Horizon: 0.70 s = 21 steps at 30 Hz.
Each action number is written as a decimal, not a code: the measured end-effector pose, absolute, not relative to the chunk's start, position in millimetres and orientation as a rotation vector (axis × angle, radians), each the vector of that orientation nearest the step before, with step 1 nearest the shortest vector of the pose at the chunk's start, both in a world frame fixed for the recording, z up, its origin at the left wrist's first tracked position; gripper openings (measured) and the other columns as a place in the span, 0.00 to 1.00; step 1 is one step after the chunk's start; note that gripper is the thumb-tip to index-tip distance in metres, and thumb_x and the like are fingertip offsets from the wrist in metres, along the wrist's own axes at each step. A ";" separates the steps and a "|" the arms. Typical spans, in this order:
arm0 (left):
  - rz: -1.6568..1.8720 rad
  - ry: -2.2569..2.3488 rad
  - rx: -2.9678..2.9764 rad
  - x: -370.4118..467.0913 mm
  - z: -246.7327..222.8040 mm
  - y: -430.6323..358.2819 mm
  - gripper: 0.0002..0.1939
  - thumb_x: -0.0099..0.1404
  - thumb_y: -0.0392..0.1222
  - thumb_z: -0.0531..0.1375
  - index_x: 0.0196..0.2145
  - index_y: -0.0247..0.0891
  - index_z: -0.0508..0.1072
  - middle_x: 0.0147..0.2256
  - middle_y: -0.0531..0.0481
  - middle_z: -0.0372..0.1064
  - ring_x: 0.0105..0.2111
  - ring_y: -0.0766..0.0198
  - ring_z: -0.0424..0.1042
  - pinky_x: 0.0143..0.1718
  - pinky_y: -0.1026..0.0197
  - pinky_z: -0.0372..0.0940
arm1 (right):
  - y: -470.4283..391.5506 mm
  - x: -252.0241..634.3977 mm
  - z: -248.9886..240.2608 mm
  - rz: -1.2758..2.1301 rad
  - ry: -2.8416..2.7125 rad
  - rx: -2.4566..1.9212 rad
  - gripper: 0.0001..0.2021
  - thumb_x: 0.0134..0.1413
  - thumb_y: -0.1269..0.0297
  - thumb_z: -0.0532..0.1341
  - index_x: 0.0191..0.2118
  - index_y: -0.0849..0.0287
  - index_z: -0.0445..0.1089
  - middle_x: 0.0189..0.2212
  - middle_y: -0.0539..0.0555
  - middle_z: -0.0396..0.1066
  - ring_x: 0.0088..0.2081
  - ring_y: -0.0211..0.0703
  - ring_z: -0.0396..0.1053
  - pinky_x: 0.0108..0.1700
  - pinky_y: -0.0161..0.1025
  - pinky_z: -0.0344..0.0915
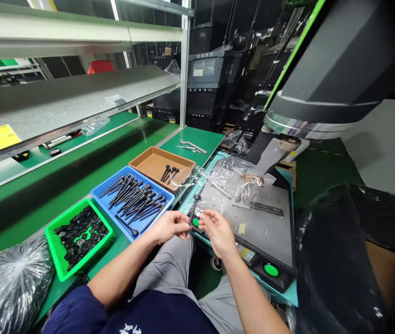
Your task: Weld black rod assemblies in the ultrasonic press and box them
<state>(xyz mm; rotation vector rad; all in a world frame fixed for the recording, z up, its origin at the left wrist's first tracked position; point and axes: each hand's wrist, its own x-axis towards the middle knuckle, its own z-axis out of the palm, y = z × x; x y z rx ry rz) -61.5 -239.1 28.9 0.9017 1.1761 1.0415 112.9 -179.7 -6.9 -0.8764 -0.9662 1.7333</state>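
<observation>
The left hand pinches a slim black rod between thumb and fingers, its wider end up, in front of the near green button, while the right hand is curled just beside it, and whether its fingertips grip anything cannot be told. For good control, the left grip should probably stay light but firm low on the rod, with the right fingertips working near its axis, clear of the button and loose clear plastic film.
</observation>
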 end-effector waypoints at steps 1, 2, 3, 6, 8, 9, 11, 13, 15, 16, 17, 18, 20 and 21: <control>1.084 1.239 0.929 -75.8 32.6 -234.4 0.20 0.49 0.48 0.71 0.34 0.33 0.71 0.26 0.49 0.72 0.25 0.61 0.75 0.27 0.62 0.69 | -180.1 116.7 -8.6 1.750 -0.969 -0.901 0.23 0.39 0.52 0.75 0.39 0.60 0.71 0.32 0.52 0.71 0.32 0.40 0.69 0.32 0.35 0.69; 1.128 1.316 0.962 -91.4 36.5 -227.9 0.19 0.50 0.47 0.70 0.34 0.33 0.71 0.25 0.50 0.71 0.25 0.61 0.75 0.27 0.62 0.69 | -180.5 121.0 -10.5 1.762 -0.969 -0.925 0.23 0.39 0.51 0.74 0.38 0.60 0.72 0.32 0.52 0.72 0.32 0.40 0.69 0.32 0.35 0.68; 1.157 1.411 1.007 -107.6 39.9 -219.7 0.17 0.51 0.46 0.69 0.33 0.34 0.70 0.24 0.52 0.70 0.24 0.62 0.74 0.27 0.62 0.69 | -181.2 125.5 -12.7 1.770 -0.967 -0.941 0.24 0.39 0.50 0.74 0.38 0.60 0.72 0.31 0.52 0.72 0.32 0.39 0.69 0.32 0.34 0.68; 1.068 1.811 1.156 -153.9 44.4 -186.3 0.09 0.57 0.40 0.64 0.33 0.33 0.71 0.24 0.53 0.70 0.23 0.67 0.71 0.27 0.64 0.67 | -185.9 137.4 -18.7 1.786 -0.952 -0.952 0.23 0.40 0.49 0.74 0.37 0.60 0.72 0.30 0.52 0.72 0.30 0.38 0.67 0.31 0.33 0.66; 0.933 2.053 1.192 -178.5 42.2 -160.1 0.06 0.60 0.38 0.61 0.34 0.33 0.72 0.25 0.52 0.70 0.25 0.66 0.72 0.29 0.65 0.67 | -191.6 143.5 -22.0 1.784 -0.937 -0.950 0.22 0.41 0.49 0.74 0.37 0.60 0.73 0.29 0.52 0.72 0.30 0.38 0.67 0.31 0.33 0.66; 0.888 2.123 1.198 -188.6 40.5 -147.0 0.05 0.60 0.37 0.61 0.34 0.33 0.72 0.24 0.52 0.71 0.26 0.66 0.72 0.30 0.65 0.67 | -195.0 146.2 -23.7 1.780 -0.926 -0.952 0.21 0.42 0.50 0.74 0.37 0.60 0.73 0.29 0.52 0.72 0.30 0.38 0.67 0.30 0.32 0.65; 0.819 2.227 1.214 -204.4 37.2 -121.7 0.04 0.59 0.37 0.63 0.32 0.33 0.73 0.25 0.50 0.71 0.29 0.64 0.72 0.32 0.64 0.66 | -201.9 151.6 -27.0 1.776 -0.893 -0.964 0.21 0.43 0.50 0.73 0.37 0.60 0.73 0.30 0.52 0.72 0.30 0.38 0.67 0.30 0.32 0.65; 0.728 2.327 1.250 -214.7 35.0 -99.2 0.04 0.57 0.37 0.64 0.30 0.34 0.74 0.27 0.48 0.73 0.33 0.61 0.73 0.36 0.63 0.65 | -208.2 157.8 -30.5 1.782 -0.849 -0.981 0.20 0.44 0.50 0.73 0.37 0.59 0.73 0.30 0.51 0.72 0.31 0.37 0.67 0.31 0.31 0.66; 0.620 2.402 1.294 -219.9 33.2 -80.2 0.05 0.55 0.38 0.66 0.30 0.35 0.74 0.31 0.46 0.75 0.37 0.59 0.73 0.39 0.61 0.65 | -213.5 165.1 -33.8 1.774 -0.795 -1.005 0.20 0.43 0.50 0.73 0.37 0.59 0.73 0.30 0.51 0.72 0.31 0.37 0.67 0.31 0.31 0.66; 0.564 2.427 1.317 -220.9 32.1 -72.3 0.06 0.54 0.38 0.66 0.31 0.36 0.75 0.34 0.44 0.76 0.40 0.57 0.73 0.40 0.61 0.65 | -215.9 169.2 -35.3 1.763 -0.767 -1.020 0.20 0.42 0.50 0.74 0.37 0.59 0.73 0.30 0.51 0.72 0.31 0.37 0.67 0.31 0.30 0.66; 0.507 2.447 1.340 -220.9 30.6 -65.4 0.07 0.54 0.37 0.66 0.32 0.36 0.75 0.36 0.42 0.76 0.42 0.56 0.73 0.41 0.60 0.65 | -218.5 173.7 -36.7 1.749 -0.743 -1.036 0.20 0.42 0.51 0.74 0.37 0.58 0.73 0.30 0.51 0.72 0.31 0.37 0.67 0.31 0.30 0.67; 0.453 2.461 1.361 -220.3 28.9 -59.5 0.08 0.53 0.37 0.66 0.34 0.35 0.75 0.38 0.40 0.76 0.43 0.54 0.73 0.42 0.59 0.65 | -221.2 178.6 -38.0 1.728 -0.721 -1.056 0.20 0.41 0.51 0.74 0.37 0.58 0.73 0.30 0.51 0.72 0.31 0.37 0.67 0.32 0.30 0.67; 0.351 2.477 1.397 -218.3 25.5 -50.5 0.10 0.53 0.36 0.65 0.35 0.34 0.76 0.42 0.36 0.75 0.46 0.51 0.72 0.44 0.57 0.65 | -227.6 190.2 -40.5 1.693 -0.685 -1.097 0.21 0.40 0.51 0.75 0.37 0.58 0.74 0.30 0.51 0.72 0.31 0.37 0.67 0.33 0.30 0.68; 0.305 2.479 1.410 -217.2 24.3 -47.2 0.10 0.53 0.36 0.65 0.36 0.33 0.76 0.43 0.35 0.75 0.46 0.49 0.72 0.44 0.56 0.65 | -231.6 197.2 -41.5 1.678 -0.667 -1.119 0.21 0.39 0.51 0.75 0.37 0.58 0.74 0.30 0.52 0.72 0.32 0.37 0.67 0.33 0.30 0.68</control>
